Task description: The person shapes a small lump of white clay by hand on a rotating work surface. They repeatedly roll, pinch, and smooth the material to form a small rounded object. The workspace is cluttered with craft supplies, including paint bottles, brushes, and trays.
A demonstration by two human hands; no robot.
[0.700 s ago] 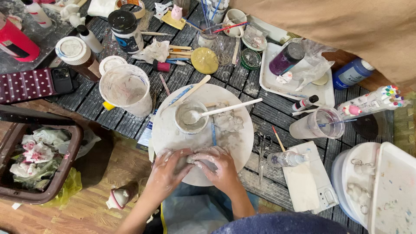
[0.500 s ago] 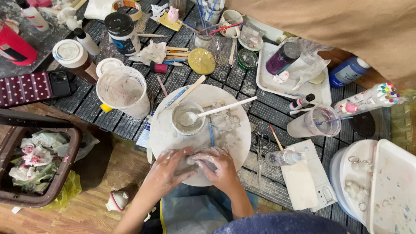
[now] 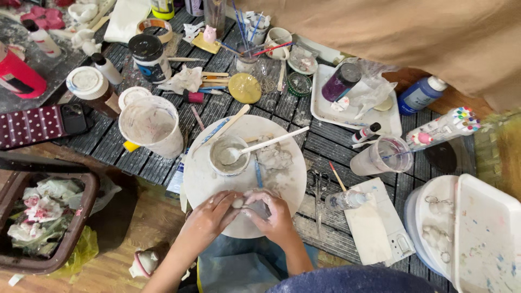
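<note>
My left hand and my right hand meet at the near edge of a round white board, both smeared with pale clay. Together they pinch a small lump of grey clay between the fingertips. Behind them on the board stands a small cup of grey slurry with a white spoon leaning in it. A rough pile of grey clay lies right of the cup. A wooden stick and a blue tool also rest on the board.
A big white tub stands left of the board. The dark slatted table holds paint bottles, brushes, a white tray, a clear cup, scissors and a phone. A bin of waste sits at lower left, a white box at right.
The view has shifted slightly. My hands stay at the board's near edge, fingers working the small clay lump closer together.
</note>
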